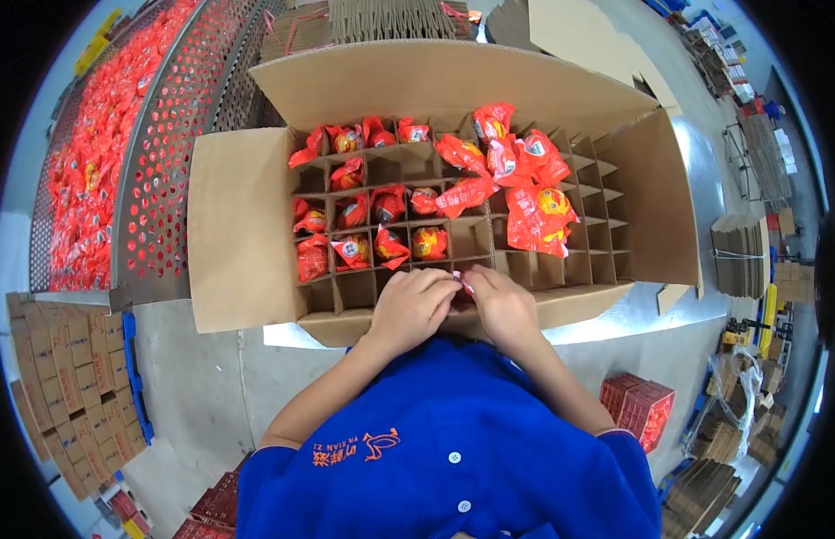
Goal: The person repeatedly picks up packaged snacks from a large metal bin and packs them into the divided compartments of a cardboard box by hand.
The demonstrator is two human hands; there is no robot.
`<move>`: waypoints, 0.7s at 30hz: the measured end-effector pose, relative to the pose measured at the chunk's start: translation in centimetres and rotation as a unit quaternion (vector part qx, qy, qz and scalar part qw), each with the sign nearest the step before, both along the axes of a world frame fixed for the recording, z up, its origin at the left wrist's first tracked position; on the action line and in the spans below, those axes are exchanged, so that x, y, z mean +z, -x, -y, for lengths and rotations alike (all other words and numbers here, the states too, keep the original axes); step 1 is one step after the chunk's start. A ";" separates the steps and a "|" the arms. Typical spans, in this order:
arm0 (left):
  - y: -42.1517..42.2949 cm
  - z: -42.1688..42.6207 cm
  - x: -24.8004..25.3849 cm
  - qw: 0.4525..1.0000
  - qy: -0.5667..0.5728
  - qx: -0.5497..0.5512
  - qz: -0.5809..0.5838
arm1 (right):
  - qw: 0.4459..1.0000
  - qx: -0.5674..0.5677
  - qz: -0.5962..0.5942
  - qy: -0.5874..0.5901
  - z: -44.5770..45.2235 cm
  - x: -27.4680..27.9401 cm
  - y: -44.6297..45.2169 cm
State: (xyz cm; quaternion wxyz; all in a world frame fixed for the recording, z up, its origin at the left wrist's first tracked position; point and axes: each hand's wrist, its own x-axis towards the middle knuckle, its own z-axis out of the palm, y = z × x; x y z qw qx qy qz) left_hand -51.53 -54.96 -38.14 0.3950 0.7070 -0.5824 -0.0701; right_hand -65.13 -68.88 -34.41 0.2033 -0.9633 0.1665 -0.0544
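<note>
My left hand (pixel 415 305) and my right hand (pixel 501 307) meet at the near edge of an open cardboard box (pixel 242 229). Fingers of both are closed around a red wrapped packet (pixel 468 293), mostly hidden between them. Cardboard dividers (pixel 397 166) split the box into small compartments. Single red packets, such as one with a yellow round print (pixel 430 242), sit in many compartments on the left and middle. A loose heap of red packets (pixel 541 211) lies on top of the dividers, right of centre.
A perforated metal bin (pixel 161 198) full of red packets (pixel 89 180) stands at the left. Under the box is a shiny metal table (pixel 696 180). Folded cardboard (pixel 390 20) is stacked behind. Stacked cartons (pixel 76 386) and red crates (pixel 637 409) stand on the floor.
</note>
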 end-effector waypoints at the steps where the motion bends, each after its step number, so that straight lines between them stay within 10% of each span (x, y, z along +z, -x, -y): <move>1: 0.0 0.1 0.0 1.000 -0.016 0.012 0.000 | 1.000 0.017 -0.013 0.022 0.4 0.0 -0.4; 5: 0.1 0.1 0.3 0.999 -0.009 0.040 -0.003 | 0.988 0.042 0.003 -0.149 3.9 2.1 -2.0; 18: 0.6 0.1 0.1 0.993 0.043 0.108 -0.036 | 0.967 -0.064 0.212 0.130 6.5 -1.1 -7.6; 21: 0.5 0.1 1.1 0.972 0.063 0.144 -0.173 | 0.982 -0.025 0.184 -0.013 6.1 -0.1 -5.0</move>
